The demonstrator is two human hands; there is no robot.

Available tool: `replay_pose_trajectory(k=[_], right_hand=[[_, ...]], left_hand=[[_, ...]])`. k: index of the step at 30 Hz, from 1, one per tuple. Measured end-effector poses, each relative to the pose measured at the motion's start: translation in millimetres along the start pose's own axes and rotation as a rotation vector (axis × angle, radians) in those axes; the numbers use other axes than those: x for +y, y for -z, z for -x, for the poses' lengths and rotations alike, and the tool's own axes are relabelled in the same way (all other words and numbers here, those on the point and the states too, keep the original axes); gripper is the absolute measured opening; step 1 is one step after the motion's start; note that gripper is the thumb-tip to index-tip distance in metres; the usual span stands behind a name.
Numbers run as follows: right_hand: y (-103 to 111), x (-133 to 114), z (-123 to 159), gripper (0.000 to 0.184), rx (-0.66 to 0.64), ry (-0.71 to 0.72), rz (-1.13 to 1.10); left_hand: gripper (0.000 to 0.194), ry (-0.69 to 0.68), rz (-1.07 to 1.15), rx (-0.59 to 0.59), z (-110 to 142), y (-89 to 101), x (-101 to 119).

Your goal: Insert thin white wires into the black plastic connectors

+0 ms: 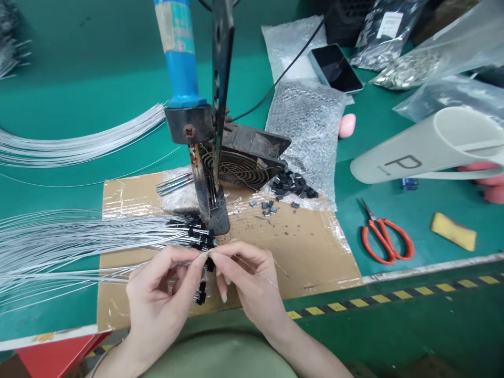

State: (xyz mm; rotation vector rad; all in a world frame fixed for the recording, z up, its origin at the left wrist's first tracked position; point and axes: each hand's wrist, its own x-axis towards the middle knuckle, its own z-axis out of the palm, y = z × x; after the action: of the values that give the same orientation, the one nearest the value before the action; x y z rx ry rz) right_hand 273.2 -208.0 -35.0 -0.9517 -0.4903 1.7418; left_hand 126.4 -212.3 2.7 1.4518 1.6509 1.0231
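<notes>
Side by side over the cardboard sheet (315, 252), my two hands meet at the fingertips, just below a soldering iron (202, 194). My left hand (161, 294) is closed, thumb and index finger pinched on something too small to make out. Pinched as well, my right hand (255, 278) holds a thin wire (270, 282) that trails across its palm side. Behind and under the fingers lies a bundle of thin grey-white wires (79, 236), with small black connectors (200, 239) at their ends. What joins the two pinches is mostly hidden by the fingertips.
The iron's blue handle (180, 79) hangs from a black bracket (221, 63). Behind it lies a fan (244, 168). Loose black pieces (293, 185) sit on bubble wrap (303, 126). Rightward are red-handled scissors (388, 239), a yellow sponge (453, 231), a white tube (409, 149) and a phone (336, 68).
</notes>
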Motion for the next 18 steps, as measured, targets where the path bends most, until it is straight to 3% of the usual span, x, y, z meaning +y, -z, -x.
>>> replay_pose_trajectory(k=[10,18], right_hand=[[0,-1,0,0.008,0.007,-0.001,0.001],[3,-11,-3,0.011,-0.029,-0.097,-0.043]], left_hand=[[0.008,-0.141,-0.111,-0.023,-1,0.7,-3],[0.008,-0.212,-0.166,-0.056,-3,4.8,-2]])
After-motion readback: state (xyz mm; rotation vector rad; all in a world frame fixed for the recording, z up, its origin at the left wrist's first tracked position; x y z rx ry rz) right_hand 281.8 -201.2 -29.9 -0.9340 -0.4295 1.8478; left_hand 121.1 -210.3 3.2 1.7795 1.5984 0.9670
